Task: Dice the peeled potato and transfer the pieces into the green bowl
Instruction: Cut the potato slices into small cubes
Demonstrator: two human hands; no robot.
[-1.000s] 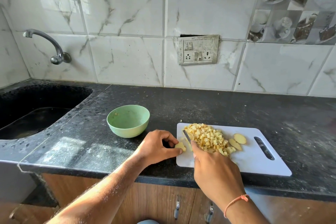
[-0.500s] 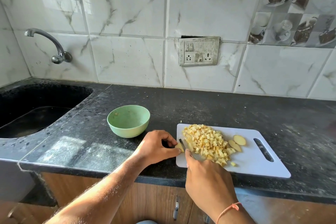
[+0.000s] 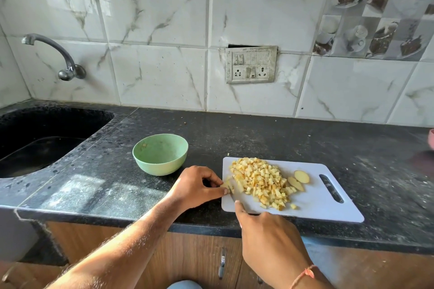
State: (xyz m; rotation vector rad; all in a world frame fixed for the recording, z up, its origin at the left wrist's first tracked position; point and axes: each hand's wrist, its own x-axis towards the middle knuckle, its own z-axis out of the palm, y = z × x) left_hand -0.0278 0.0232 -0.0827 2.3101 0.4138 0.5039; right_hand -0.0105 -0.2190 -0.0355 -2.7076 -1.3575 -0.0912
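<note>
While knife-gripping, left hand (image 3: 196, 186) curled.

Left hand (image 3: 196, 185) pinches potato piece (image 3: 227, 185) on cutting board (image 3: 328, 209).

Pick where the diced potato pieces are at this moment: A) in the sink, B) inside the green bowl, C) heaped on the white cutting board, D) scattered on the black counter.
C: the diced potato pieces sit heaped on the white cutting board, while the green bowl holds none.
</note>
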